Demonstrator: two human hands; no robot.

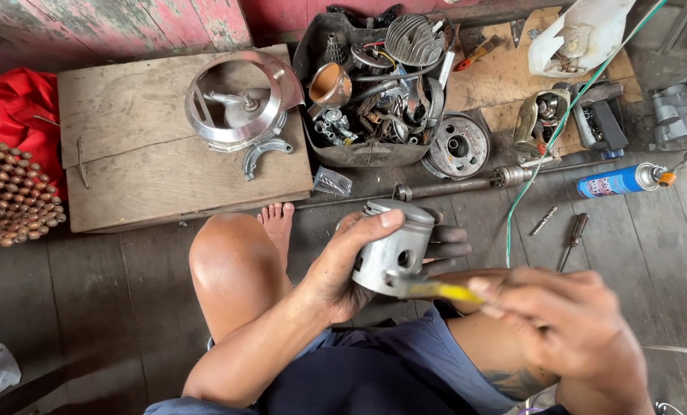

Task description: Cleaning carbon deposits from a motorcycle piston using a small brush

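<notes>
— From the head camera, what does the left hand (342, 269) have?

— A grey metal piston (395, 247). The hand is wrapped round it from the left, thumb lying over the crown edge on top, fingers coming out dark with grease on the far right side. It sits in front of the person, above the lap, between the bare knee (232, 261) and the other thigh.

— How does the piston lie?

— Its long axis tilts up and away from the person, crown toward the floor clutter, open skirt toward the lap. The pin hole in its side faces the camera and slightly right.

— And the right hand (570, 323)?

— Closed round a thin tool with a yellow handle (447, 290). The tool runs roughly level, pointing left, and its metal tip reaches the lower side of the piston, by the skirt just below the pin hole. Whether it truly touches I cannot tell; that part is blurred.

— So which hand is nearer the piston?

— The left one, since it grips it. The right stays off to the right and lower, linked only through the tool.

— What lies around?

— A wooden board (128, 161) bearing a round metal housing (240, 104), a dark tray of engine parts (374, 84), a blue spray can (616, 182), a screwdriver (572, 240) on the plank floor, a green wire (547, 146).
</notes>
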